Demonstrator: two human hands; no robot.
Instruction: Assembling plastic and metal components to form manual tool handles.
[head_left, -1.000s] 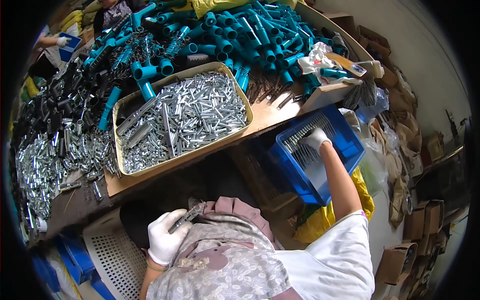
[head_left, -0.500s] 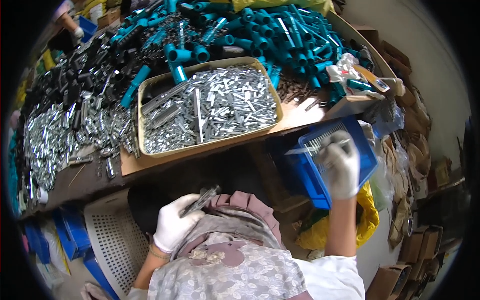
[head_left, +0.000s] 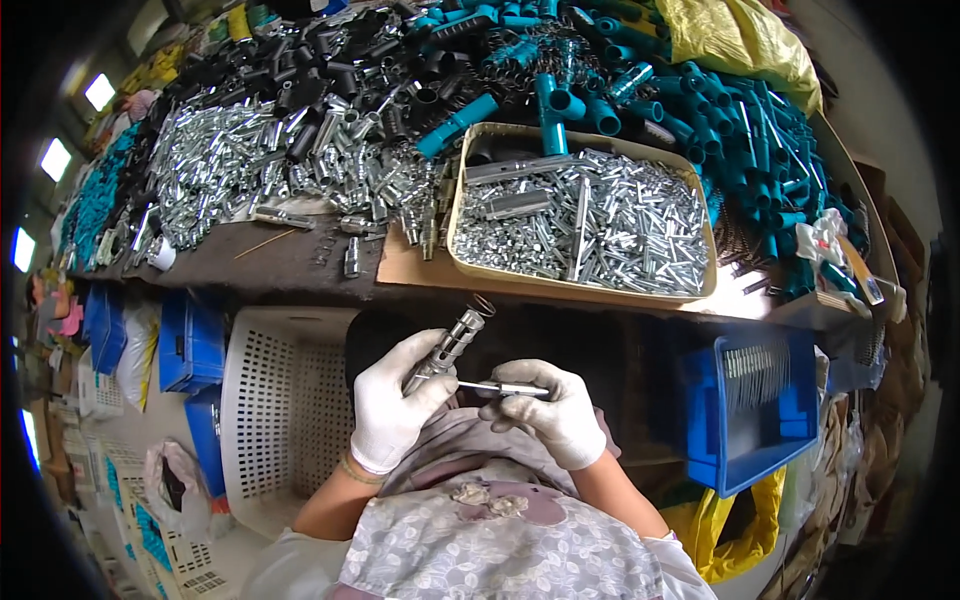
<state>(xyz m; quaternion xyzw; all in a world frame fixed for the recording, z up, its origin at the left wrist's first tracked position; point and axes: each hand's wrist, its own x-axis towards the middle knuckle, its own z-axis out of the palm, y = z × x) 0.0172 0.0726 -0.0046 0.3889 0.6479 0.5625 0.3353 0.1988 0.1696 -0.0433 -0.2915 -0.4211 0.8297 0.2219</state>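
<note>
My left hand [head_left: 390,410], in a white glove, is closed around a shiny stepped metal cylinder [head_left: 452,345], tilted up and to the right. A loose coil spring [head_left: 484,305] shows at its upper end. My right hand [head_left: 560,415], gloved too, pinches a slim silver metal rod [head_left: 522,390] lying nearly level. The rod's thin left end reaches the cylinder by my left thumb; whether it enters the cylinder I cannot tell. Both hands are over my lap, in front of the bench edge. Part of each metal piece is hidden by the fingers.
A cream tray [head_left: 600,288] of small metal pins stands on the bench [head_left: 215,250]. Around it lie heaps of silver parts [head_left: 215,165], black parts [head_left: 320,85] and teal tubes [head_left: 740,130]. A blue bin [head_left: 745,470] with several metal rods is at right; a white basket [head_left: 290,420] is at left.
My right hand has left the blue bin and come to my left hand, with a rod in it. The left hand has raised the cylinder. The view has swung left.
</note>
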